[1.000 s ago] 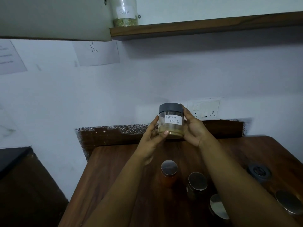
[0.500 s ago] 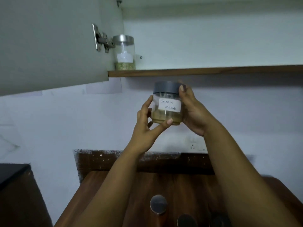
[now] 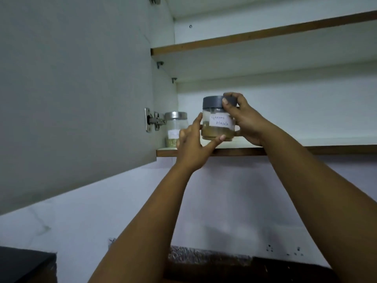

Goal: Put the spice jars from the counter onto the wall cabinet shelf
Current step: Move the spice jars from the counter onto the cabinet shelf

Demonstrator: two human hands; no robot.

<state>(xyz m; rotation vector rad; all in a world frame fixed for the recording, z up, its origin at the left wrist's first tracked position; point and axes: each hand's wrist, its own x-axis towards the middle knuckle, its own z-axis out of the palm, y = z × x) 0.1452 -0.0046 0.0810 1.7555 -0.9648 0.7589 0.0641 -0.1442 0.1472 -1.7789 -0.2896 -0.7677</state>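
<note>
A clear jar (image 3: 217, 121) with a grey lid, a white handwritten label and brown powder in its bottom is held up at the front edge of the lower cabinet shelf (image 3: 306, 149). My left hand (image 3: 192, 146) supports its left side and base with the fingers. My right hand (image 3: 243, 119) grips its right side, thumb on the lid. Whether the jar rests on the shelf I cannot tell. A second clear jar (image 3: 175, 127) with a metal lid and pale contents stands on the shelf at the far left, just left of the held jar.
The open cabinet door (image 3: 75, 88) fills the left, its hinge (image 3: 154, 120) beside the metal-lidded jar. An upper shelf (image 3: 255, 35) runs above. The lower shelf stretches bare to the right. Below are the white wall, a dark backsplash strip (image 3: 204, 256) and a black object (image 3: 24, 262) at bottom left.
Both hands have lifted the jar from below the shelf up to shelf level. The view tilted upward, so the counter and its other jars left the frame.
</note>
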